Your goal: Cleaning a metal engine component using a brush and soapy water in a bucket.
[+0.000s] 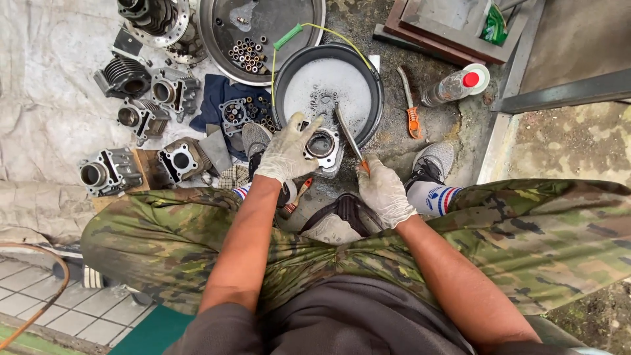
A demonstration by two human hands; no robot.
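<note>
Beside the glossy black plastic basin [376,79] of frothy white liquid, the cylinder part [322,146] is dull grey cast metal, the gloves on both hands are grimy white knit cloth, and the ground sheet [46,85] is matt wrinkled cloth.

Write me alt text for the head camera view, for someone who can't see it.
A seated person in camouflage trousers holds a metal engine cylinder in the gloved left hand and scrapes it with a blade in the gloved right hand, over a black basin of soapy water. More cylinders lie on a cloth to the left; a plastic bottle lies right.
</note>
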